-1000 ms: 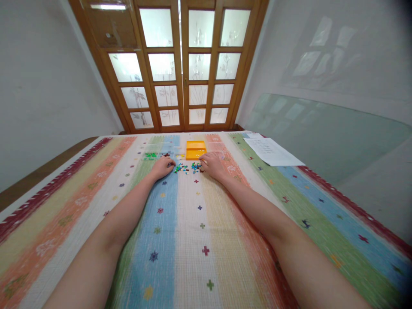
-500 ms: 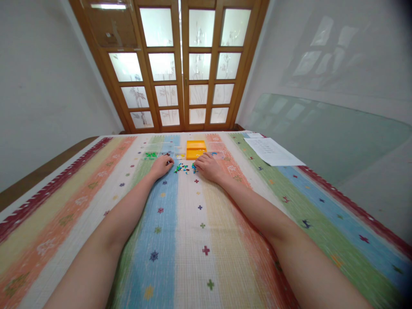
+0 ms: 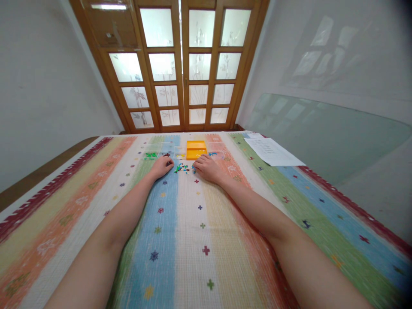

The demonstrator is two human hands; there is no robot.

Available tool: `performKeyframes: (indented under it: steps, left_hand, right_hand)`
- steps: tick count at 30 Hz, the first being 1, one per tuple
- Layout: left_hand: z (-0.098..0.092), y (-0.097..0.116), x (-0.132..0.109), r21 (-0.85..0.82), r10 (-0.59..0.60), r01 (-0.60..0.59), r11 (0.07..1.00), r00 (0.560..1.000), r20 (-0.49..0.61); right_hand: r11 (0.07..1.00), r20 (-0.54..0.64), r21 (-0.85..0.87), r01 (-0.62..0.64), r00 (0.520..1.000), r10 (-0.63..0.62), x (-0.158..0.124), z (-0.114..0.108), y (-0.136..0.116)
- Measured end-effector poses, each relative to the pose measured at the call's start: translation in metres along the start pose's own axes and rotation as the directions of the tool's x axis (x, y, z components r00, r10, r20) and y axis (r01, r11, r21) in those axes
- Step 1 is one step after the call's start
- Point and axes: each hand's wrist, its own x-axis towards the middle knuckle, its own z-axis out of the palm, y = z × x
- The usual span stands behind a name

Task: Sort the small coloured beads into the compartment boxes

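A small pile of tiny pieces in green, blue, white and dark colours [image 3: 182,168] lies on the tablecloth between my two hands. My left hand [image 3: 162,167] rests just left of the pile, fingers curled with thumb and forefinger close together; whether a piece is pinched there is too small to see. At the pile's right edge, my right hand [image 3: 207,168] has its fingers bent down over a few blue pieces [image 3: 193,170]. Its fingertips are partly hidden, and I cannot make out what is in them. Behind the hands stands an open yellow box [image 3: 196,144] with a few pale pieces inside.
Left of the yellow box, clear trays hold green pieces [image 3: 151,155], dark red pieces [image 3: 166,154] and yellow pieces [image 3: 180,156]. Blue pieces [image 3: 213,153] lie in a clear tray on its right. A printed sheet [image 3: 273,151] lies at the far right of the striped tablecloth [image 3: 193,240].
My right hand has shifted slightly down at the pile's right edge, covering more of the blue pieces there and showing more of the blue ones behind it. My left hand stays nearly still.
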Motion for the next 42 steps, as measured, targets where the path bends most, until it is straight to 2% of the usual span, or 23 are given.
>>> performKeyframes:
  steps: [3,6,8,13,16,19,25,29,31,37,42]
  left_hand:
    - [0.000,-0.002,0.000,-0.118,-0.147,0.132,0.984,0.982,-0.123]
    - [-0.003,-0.008,0.001,-0.261,-0.324,0.254,0.931,0.907,-0.271]
    - [-0.005,-0.015,0.003,-0.364,-0.415,0.290,0.885,0.846,-0.335]
    - [-0.007,-0.036,0.007,-0.605,-0.583,0.262,0.752,0.694,-0.423]
    - [-0.007,-0.044,0.007,-0.712,-0.668,0.223,0.666,0.602,-0.437]
    - [-0.008,-0.047,0.007,-0.794,-0.728,0.190,0.577,0.560,-0.396]
    - [-0.009,-0.049,0.006,-0.883,-0.765,0.131,0.451,0.566,-0.307]
    - [-0.007,-0.049,0.006,-0.870,-0.768,0.172,0.462,0.569,-0.295]
    - [-0.006,-0.050,0.006,-0.852,-0.754,0.190,0.488,0.585,-0.301]
    - [0.000,-0.049,0.006,-0.726,-0.670,0.281,0.627,0.671,-0.319]
    - [0.003,-0.032,0.003,-0.546,-0.494,0.271,0.793,0.811,-0.314]
  right_hand:
    - [0.996,0.041,0.072,0.044,0.998,-0.047,0.000,-0.002,-0.003]
    - [0.985,0.075,0.145,0.093,0.992,-0.105,0.001,-0.005,-0.009]
    - [0.978,0.088,0.176,0.116,0.987,-0.133,0.002,-0.005,-0.013]
    - [0.971,0.117,0.201,0.128,0.981,-0.154,0.004,-0.002,-0.018]
    - [0.968,0.118,0.216,0.129,0.981,-0.157,0.004,-0.001,-0.017]
    - [0.964,0.106,0.232,0.128,0.982,-0.156,0.003,0.001,-0.015]
    - [0.970,0.119,0.230,0.081,0.987,-0.110,0.002,0.001,-0.014]
    - [0.971,0.102,0.239,0.030,0.993,-0.056,0.000,0.000,-0.008]
    - [0.971,0.113,0.236,0.019,0.992,-0.047,-0.001,-0.001,-0.004]
    - [0.965,0.119,0.263,0.020,0.991,-0.053,-0.003,0.003,0.002]
    - [0.956,0.119,0.292,0.010,0.992,-0.047,-0.002,0.006,0.001]
